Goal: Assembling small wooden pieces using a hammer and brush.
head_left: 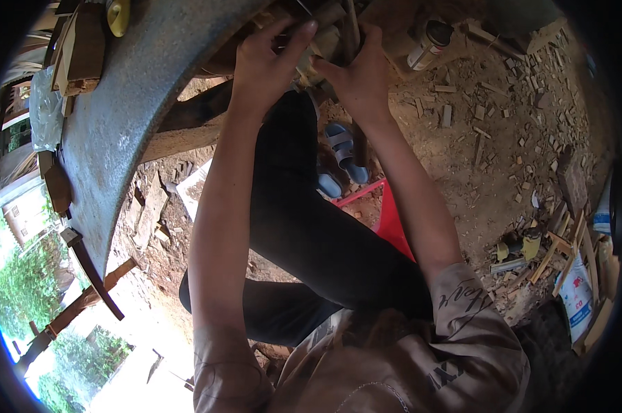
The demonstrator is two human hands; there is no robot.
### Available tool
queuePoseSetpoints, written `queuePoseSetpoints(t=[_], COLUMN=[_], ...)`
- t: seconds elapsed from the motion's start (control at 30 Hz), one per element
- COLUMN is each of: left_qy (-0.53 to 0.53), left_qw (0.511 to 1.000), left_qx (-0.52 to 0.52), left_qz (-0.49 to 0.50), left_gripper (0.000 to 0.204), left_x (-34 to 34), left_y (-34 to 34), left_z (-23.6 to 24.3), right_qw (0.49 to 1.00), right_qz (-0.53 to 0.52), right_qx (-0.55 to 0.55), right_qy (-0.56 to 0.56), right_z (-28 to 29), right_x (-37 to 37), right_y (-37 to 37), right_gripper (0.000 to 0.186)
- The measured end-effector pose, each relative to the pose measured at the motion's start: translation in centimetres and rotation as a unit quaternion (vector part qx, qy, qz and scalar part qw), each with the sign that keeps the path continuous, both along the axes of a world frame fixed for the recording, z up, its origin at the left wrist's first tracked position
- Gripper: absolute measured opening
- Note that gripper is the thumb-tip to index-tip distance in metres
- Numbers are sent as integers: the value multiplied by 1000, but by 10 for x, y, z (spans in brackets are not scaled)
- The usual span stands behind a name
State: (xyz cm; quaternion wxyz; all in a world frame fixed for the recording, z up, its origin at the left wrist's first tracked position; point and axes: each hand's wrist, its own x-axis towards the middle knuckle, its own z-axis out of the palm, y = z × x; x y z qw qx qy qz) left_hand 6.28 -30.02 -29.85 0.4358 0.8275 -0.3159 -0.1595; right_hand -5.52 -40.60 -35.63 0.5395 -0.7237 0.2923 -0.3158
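Note:
Both my hands are close together at the top of the view, beyond my knees. My left hand [264, 69] is closed, its thumb stretched along a pale piece; what its fingers hold is partly hidden. A thin, shiny line shows just above that thumb. My right hand [360, 81] wraps round a slim brown rod [351, 31] that rises past the top edge, its thumb pointing toward the left hand. Between the hands, a cluster of dim wooden or metal parts [327, 41] is too dark to make out.
A blue-grey tabletop [128, 103] curves along the left, bearing wood blocks [85, 51] and a yellow round object [118, 17]. A can [431, 45] stands right of my hands. Sandals [342, 148] and a red plastic piece [394, 224] lie below. Wood scraps litter the dirt floor [442, 155].

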Motion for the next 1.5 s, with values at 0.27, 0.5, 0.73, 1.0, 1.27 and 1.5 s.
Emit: queuePoseSetpoints(t=[0.27,0.5,0.73,1.0,1.27,1.5], left_qy=[43,-25,-124,-167,-158,-190], left_qw=[999,998,990,983,983,980], left_qx=[-7,55,60,51,61,48], left_qz=[-16,-13,-21,-64,-75,-34], left_gripper=[43,47,50,54,58,61], left_x=[4,4,-2,-5,-2,-1], left_y=[0,0,2,-3,0,-2], left_z=[-6,-3,-1,-1,-2,-1], right_qw=[995,996,992,987,988,990], right_qz=[17,17,-5,-21,34,21], right_qx=[-81,-53,-98,-126,-86,-92], right_qy=[47,75,85,94,120,103], right_z=[1,1,-5,-9,-3,-10], right_x=[-3,-4,-5,-6,-8,0], right_y=[-2,-2,-1,0,-3,-11], right_gripper=[82,81,79,72,82,81])
